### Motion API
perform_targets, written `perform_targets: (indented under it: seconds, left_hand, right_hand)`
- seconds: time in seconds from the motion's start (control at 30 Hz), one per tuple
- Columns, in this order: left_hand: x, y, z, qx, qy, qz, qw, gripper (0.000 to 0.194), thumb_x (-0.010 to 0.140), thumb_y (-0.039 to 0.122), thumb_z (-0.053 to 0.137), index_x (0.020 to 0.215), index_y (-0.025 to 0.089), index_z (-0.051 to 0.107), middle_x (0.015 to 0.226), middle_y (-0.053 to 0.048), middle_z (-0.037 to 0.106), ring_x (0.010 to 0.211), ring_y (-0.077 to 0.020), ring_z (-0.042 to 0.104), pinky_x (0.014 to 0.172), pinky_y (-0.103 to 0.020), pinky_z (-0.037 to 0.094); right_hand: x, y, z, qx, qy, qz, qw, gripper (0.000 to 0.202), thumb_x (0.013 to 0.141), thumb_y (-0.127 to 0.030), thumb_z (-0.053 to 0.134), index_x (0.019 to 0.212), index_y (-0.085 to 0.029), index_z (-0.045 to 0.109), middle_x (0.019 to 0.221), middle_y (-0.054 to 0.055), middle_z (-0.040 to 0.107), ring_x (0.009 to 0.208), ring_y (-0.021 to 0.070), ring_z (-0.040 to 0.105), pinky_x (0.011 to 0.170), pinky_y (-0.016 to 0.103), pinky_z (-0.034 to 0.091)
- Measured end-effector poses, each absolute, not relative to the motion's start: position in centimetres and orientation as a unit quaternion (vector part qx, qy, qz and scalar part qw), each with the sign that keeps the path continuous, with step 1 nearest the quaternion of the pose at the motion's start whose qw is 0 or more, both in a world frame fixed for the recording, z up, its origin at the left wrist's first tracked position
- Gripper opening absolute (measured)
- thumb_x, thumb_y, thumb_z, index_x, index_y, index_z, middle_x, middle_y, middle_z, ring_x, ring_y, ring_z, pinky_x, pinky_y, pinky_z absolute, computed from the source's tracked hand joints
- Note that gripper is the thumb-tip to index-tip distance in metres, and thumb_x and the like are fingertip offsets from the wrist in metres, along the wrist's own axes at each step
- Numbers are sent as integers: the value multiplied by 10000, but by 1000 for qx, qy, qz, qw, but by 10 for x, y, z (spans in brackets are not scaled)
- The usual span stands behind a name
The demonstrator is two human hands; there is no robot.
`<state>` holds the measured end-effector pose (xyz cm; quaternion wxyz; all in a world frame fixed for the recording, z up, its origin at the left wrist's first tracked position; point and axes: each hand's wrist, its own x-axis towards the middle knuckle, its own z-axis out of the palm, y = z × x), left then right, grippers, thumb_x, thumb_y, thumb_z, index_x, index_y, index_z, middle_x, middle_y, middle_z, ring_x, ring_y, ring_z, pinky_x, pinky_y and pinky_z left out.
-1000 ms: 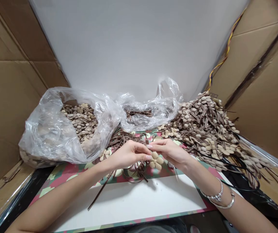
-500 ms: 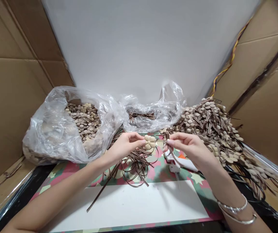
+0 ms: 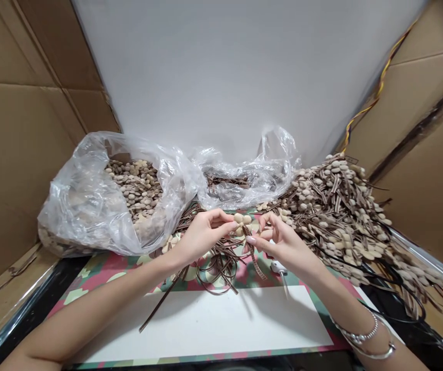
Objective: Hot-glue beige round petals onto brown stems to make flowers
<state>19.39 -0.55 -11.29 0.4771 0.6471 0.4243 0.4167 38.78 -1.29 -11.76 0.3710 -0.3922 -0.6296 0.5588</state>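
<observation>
My left hand (image 3: 206,237) pinches a small beige padded flower (image 3: 242,218) between thumb and fingertips. In my right hand (image 3: 283,245) is a short brown ribbon (image 3: 255,260) with a pale stripe, pinched near its top and hanging down. The ribbon's upper end lies against the flower's front; whether it is stuck there I cannot tell. Behind and below the right hand lies a white glue gun (image 3: 278,267), mostly hidden by that hand. Loose brown ribbons (image 3: 221,268) lie tangled on the table under both hands.
A clear plastic bag (image 3: 86,206) full of beige flowers stands left. Another plastic bag (image 3: 275,180) holding brown ribbons lies at the back. A heap of flowers with ribbons (image 3: 341,206) rises on the right. A white board (image 3: 206,324) lies in front. Cardboard walls (image 3: 20,154) flank the table.
My right hand has moved left and brought the ribbon against the flower. The left hand has shifted slightly right, still pinching the flower. The glue gun is now more covered.
</observation>
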Motion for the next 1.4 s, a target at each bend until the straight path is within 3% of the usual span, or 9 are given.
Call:
perform_targets:
  seconds: [0.13,0.4,0.5,0.63,0.93,1.17,1.4]
  left_hand:
    - [195,-7,-111,645,427,421,474,215,780,331,591,837,123,586,922,-77,658,821,-158,602,719,-265,454]
    - [197,-8,-111,633,428,422,488,211,762,329,606,812,128,564,903,-73,646,792,-155,607,737,-297,479]
    - [198,-9,-110,616,411,427,519,201,756,280,617,877,140,538,932,-68,639,804,-149,613,737,-293,489]
    - [199,-11,-106,596,390,419,563,284,763,219,612,1023,172,509,972,-66,643,869,-157,616,751,-289,500]
    - [200,-9,-113,609,394,414,550,424,689,299,698,1066,154,567,1071,-92,636,978,-209,600,827,-326,486]
    - [199,-8,-115,622,389,408,542,281,731,306,658,952,139,611,934,-60,656,831,-163,621,776,-288,490]
    - [197,-6,-115,626,396,408,533,246,733,289,657,907,134,578,897,-63,644,828,-170,614,788,-317,486]
  right_hand:
    - [386,-13,-116,-403,-631,548,373,346,755,-337,645,772,-215,322,561,-74,509,477,73,488,423,168,226]
    - [386,-12,-120,-388,-626,565,372,346,750,-329,652,778,-220,325,600,-65,518,525,88,530,459,184,354]
    - [386,-12,-120,-397,-631,554,371,342,751,-319,653,765,-217,326,563,-75,510,482,68,483,432,169,312]
    - [385,-13,-119,-402,-632,552,367,356,741,-344,654,751,-217,321,589,-64,525,516,87,529,441,178,314]
    - [382,-15,-116,-390,-628,562,369,383,717,-355,674,721,-219,316,610,-62,545,558,111,589,495,208,400]
    - [382,-14,-116,-384,-629,567,369,341,749,-294,659,731,-213,328,605,-65,573,560,91,587,513,190,399]
    - [392,-12,-120,-374,-634,591,331,298,796,-352,608,900,-228,357,650,-34,623,633,150,631,575,252,445]
